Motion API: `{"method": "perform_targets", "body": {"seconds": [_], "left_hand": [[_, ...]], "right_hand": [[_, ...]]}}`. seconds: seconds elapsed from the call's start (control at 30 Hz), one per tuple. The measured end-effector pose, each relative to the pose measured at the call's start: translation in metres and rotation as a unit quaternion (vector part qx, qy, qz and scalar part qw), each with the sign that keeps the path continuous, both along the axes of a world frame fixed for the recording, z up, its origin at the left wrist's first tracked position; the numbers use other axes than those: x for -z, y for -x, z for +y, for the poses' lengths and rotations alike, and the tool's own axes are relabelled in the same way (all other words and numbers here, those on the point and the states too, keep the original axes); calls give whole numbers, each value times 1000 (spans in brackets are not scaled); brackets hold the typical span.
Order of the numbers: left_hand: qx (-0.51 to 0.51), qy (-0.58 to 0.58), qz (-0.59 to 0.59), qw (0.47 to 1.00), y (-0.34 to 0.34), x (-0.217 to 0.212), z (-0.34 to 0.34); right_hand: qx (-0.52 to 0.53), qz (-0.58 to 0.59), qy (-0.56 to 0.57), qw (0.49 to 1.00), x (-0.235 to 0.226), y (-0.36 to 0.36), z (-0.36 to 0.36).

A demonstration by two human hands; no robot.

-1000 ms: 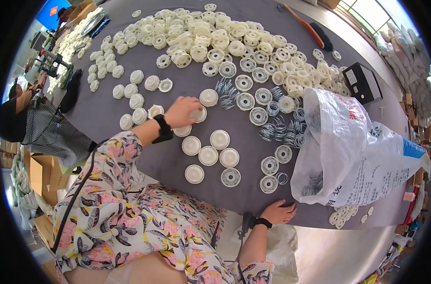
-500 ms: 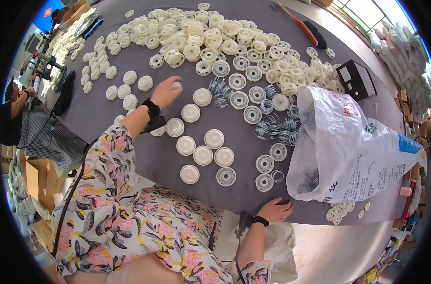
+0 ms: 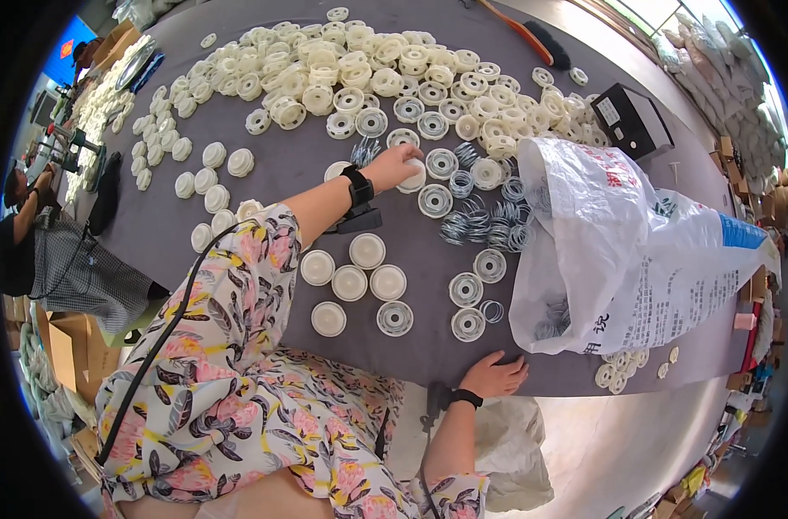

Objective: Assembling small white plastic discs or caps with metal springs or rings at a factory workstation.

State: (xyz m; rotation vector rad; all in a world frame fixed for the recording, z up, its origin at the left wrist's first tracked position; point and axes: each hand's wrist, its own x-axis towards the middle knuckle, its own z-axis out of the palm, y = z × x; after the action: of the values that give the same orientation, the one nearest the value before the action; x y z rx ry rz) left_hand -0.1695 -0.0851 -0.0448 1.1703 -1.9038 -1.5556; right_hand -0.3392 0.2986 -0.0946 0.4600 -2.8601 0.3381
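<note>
My left hand [image 3: 392, 167] reaches across the table, its fingers closed around a white round cap [image 3: 410, 180] among the ring parts. Beside it lie white rings with grey metal coils inside, such as this ring [image 3: 435, 201], and a cluster of loose springs [image 3: 489, 227]. Below my left forearm several finished-looking white discs [image 3: 349, 283] lie flat, along with one ring [image 3: 395, 318] with its coil showing. My right hand [image 3: 495, 375] rests at the table's near edge with fingers stretched, holding nothing.
A large heap of white plastic rings [image 3: 325, 65] covers the far side. White caps [image 3: 214, 155] lie at the left. On the right are a white plastic bag [image 3: 619, 251] with springs, a black box [image 3: 632, 121] and a brush [image 3: 532, 39]. Another person [image 3: 31, 208] works at far left.
My left hand has moved right, carrying the white cap from near the loose caps to where a ring with a coil lay. The view has shifted slightly; my right hand stays at the edge.
</note>
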Motion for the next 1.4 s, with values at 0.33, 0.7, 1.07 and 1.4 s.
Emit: {"method": "perform_targets", "body": {"seconds": [0.33,0.7,1.07,1.4], "left_hand": [[72,429,-204,877,-10,15,-2],[225,419,-311,823,-42,-13,40],[-47,427,-154,890,-108,-40,44],[-79,200,-527,822,-261,-32,51]], "right_hand": [[-6,4,-1,1000,-1,-1,-1],[-11,1,5,1000,-1,2,0],[-10,12,-12,1000,4,3,5],[-17,34,-32,999,16,7,7]]}}
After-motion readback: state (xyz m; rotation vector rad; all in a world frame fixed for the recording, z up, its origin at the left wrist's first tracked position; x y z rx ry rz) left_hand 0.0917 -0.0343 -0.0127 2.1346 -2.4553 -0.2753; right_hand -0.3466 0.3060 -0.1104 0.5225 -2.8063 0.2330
